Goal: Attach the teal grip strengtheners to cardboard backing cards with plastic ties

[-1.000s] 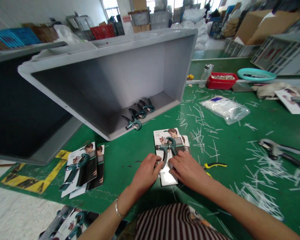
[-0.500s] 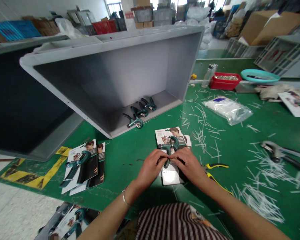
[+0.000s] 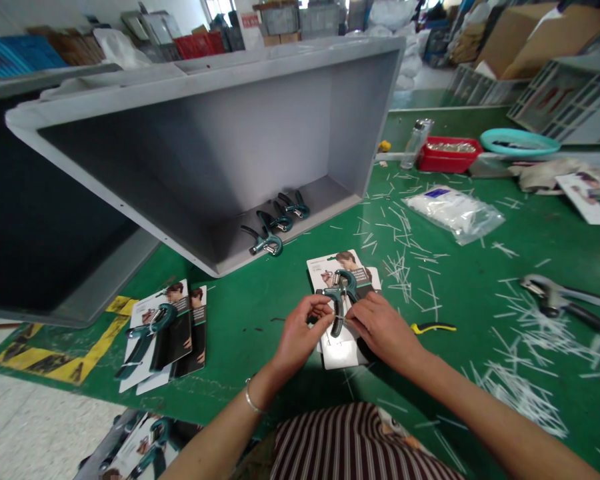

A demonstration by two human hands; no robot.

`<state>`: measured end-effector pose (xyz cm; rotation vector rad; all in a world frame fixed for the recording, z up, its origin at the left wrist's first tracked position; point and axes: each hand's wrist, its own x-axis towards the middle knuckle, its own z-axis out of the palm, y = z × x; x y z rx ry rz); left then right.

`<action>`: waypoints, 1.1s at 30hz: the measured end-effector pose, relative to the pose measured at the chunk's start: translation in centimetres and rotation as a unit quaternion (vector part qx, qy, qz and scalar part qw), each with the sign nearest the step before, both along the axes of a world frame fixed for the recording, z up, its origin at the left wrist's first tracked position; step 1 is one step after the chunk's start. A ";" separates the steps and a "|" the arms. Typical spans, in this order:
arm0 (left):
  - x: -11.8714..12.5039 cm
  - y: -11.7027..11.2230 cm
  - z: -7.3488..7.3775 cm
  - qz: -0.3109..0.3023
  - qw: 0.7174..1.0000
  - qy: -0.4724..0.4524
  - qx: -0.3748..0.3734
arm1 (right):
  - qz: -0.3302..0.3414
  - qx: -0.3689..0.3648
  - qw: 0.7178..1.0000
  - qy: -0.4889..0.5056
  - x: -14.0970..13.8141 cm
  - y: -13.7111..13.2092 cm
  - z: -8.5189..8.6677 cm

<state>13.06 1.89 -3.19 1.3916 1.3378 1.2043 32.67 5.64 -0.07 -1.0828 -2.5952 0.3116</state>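
Observation:
A dark green hand grip strengthener [image 3: 349, 283] lies on a printed backing card [image 3: 341, 356], with another card partly beneath. A thin pale tie [image 3: 339, 317] crosses its near handle. My left hand [image 3: 304, 328] is curled at the left of that handle, thumb and fingertips close to the tie; whatever they pinch is too small to make out. From the right, my right hand [image 3: 380, 325] pinches at the end of the tie, its fingertips over the card. Pliers with yellow-and-black handles [image 3: 434, 327] lie partly hidden under my right forearm.
A grey bin [image 3: 290, 127] on its side holds several hand grips [image 3: 270, 244]. Carded grips [image 3: 155, 333] lie at left. Cut white strips [image 3: 525, 400] litter the right side, around a metal cutter [image 3: 555, 300]. Behind are a plastic bag [image 3: 455, 213] and a red tray [image 3: 450, 160].
My left fingertips have drawn slightly left, away from my right fingers, uncovering more of the handle. My right hand has shifted a little. The view has also moved slightly.

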 end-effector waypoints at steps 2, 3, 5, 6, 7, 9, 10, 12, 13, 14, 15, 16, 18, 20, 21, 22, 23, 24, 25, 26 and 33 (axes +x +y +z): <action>0.0 0.1 0.1 -0.003 1.000 0.006 0.000 | -0.006 0.000 1.000 -0.001 0.0 0.0 -0.1; 0.0 0.1 0.1 -0.005 1.000 0.010 0.000 | -0.009 0.000 1.000 -0.001 -0.1 0.0 -0.1; 0.0 0.0 0.1 -0.009 1.000 0.018 0.002 | -0.011 -0.002 1.000 -0.001 -0.1 0.0 -0.2; 0.0 0.0 0.1 -0.012 1.000 0.023 0.005 | -0.012 -0.002 1.000 0.000 -0.1 -0.1 -0.1; 0.0 0.0 0.1 -0.015 0.999 0.029 0.009 | -0.012 -0.001 1.000 0.000 -0.2 -0.1 -0.1; 0.0 -0.1 0.2 -0.024 0.998 0.057 0.020 | -0.012 0.002 1.000 0.001 -0.3 -0.2 0.1; 0.0 -0.1 0.2 -0.030 0.996 0.080 0.028 | -0.010 0.005 1.000 0.002 -0.4 -0.2 0.2; -0.1 -0.1 0.6 -0.050 0.988 0.137 0.049 | 0.000 0.009 1.000 0.008 -0.5 -0.3 0.3; -0.2 -0.1 0.9 -0.063 0.983 0.161 0.057 | 0.005 0.008 1.000 0.014 -0.5 -0.3 0.4; -0.4 0.0 1.2 -0.077 0.980 0.174 0.060 | 0.009 0.004 1.000 0.024 -0.6 -0.3 0.3; -0.5 0.0 1.6 -0.089 0.979 0.176 0.056 | 0.011 -0.004 0.999 0.036 -0.5 -0.4 0.3; -0.7 0.0 2.0 -0.099 0.978 0.175 0.049 | 0.009 -0.014 0.999 0.049 -0.5 -0.4 0.3; -0.8 0.1 2.8 -0.110 0.976 0.184 0.035 | 0.003 -0.037 0.997 0.072 -0.6 -0.5 0.2; -0.8 0.1 3.6 -0.116 0.965 0.231 0.044 | -0.002 -0.044 0.996 0.079 -0.7 -0.6 0.2; -0.6 0.1 3.9 -0.114 0.957 0.262 0.054 | -0.002 -0.040 0.996 0.077 -0.8 -0.7 0.3; -0.5 0.0 4.1 -0.110 0.949 0.289 0.065 | -0.001 -0.034 0.997 0.074 -0.9 -0.8 0.3; -0.3 -0.1 4.4 -0.104 0.942 0.310 0.074 | 0.000 -0.026 0.997 0.069 -1.0 -0.9 0.3; -0.1 -0.2 4.6 -0.098 0.938 0.322 0.080 | 0.001 -0.019 0.998 0.062 -1.0 -1.0 0.3; 0.0 -0.3 4.7 -0.092 0.937 0.327 0.083 | 0.000 -0.013 0.998 0.058 -0.9 -1.2 0.2; 0.1 -0.5 4.9 -0.087 0.938 0.324 0.083 | -0.001 -0.011 0.998 0.056 -0.8 -1.3 0.0; 0.9 -1.9 2.9 -0.057 0.972 0.222 0.047 | -0.077 -0.070 0.975 0.199 0.0 -2.2 -1.2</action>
